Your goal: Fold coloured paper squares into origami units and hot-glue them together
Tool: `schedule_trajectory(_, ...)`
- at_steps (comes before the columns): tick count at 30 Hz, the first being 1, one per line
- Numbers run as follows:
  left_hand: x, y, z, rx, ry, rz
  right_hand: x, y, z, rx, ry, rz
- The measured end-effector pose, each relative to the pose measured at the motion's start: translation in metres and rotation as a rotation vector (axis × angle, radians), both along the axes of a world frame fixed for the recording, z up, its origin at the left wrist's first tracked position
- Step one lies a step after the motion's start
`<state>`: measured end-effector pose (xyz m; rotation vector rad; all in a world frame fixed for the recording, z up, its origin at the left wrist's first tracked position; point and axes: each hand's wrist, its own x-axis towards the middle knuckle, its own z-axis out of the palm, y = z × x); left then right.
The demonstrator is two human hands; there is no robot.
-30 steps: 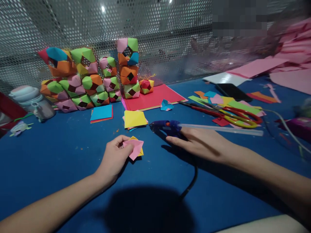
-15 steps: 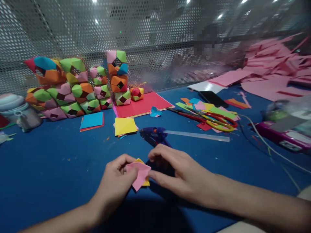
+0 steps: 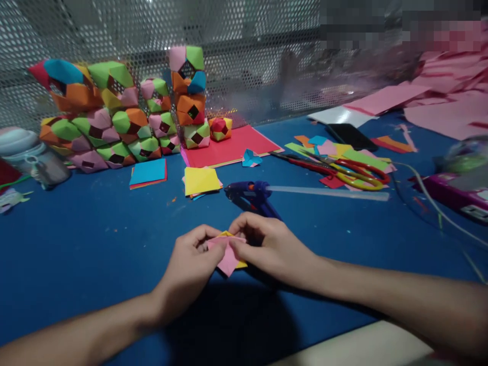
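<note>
Between my two hands is a small folded paper piece (image 3: pixel 229 262), pink on the near side with yellow showing at its top and right. My left hand (image 3: pixel 192 259) pinches its left side, thumb on the pink face. On the right side, my right hand (image 3: pixel 270 249) grips it too, its thumb pressed close to the left one. The fingertips behind the paper are partly hidden. Just beyond my hands lies a blue glue gun (image 3: pixel 249 190) with a clear glue stick (image 3: pixel 328 192) out of its back. Left of the gun sits a stack of yellow paper squares (image 3: pixel 201 181).
Folded paper balls (image 3: pixel 129 124) are stacked along the perforated metal screen (image 3: pixel 244 61). Blue squares (image 3: pixel 148 173), a blue folded piece (image 3: pixel 251 158) and red sheets (image 3: pixel 232 145) lie nearer. Rightward are scissors (image 3: pixel 358 175), paper scraps, a phone (image 3: pixel 351 136), a purple box (image 3: pixel 453 195) and a cable.
My right hand has closed on the right side of the folded paper, where before its fingers were spread beside it. The view has tilted down and shifted slightly.
</note>
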<state>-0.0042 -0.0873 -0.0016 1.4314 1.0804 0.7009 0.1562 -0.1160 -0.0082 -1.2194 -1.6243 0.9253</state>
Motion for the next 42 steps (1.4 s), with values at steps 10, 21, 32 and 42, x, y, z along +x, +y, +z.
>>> schedule_trajectory(10,0.001,0.001,0.002,0.006,-0.027,0.036,0.001,0.003,-0.001,0.01,-0.013,0.032)
schedule_trajectory(21,0.001,0.004,0.002,0.011,0.003,0.023,0.006,0.004,-0.002,0.194,-0.097,0.092)
schedule_trajectory(32,-0.003,0.005,-0.001,-0.036,-0.101,-0.03,0.008,0.004,0.001,0.338,-0.177,0.087)
schedule_trajectory(42,0.0,0.001,0.003,-0.073,-0.038,-0.059,0.005,0.002,-0.008,0.178,-0.083,0.036)
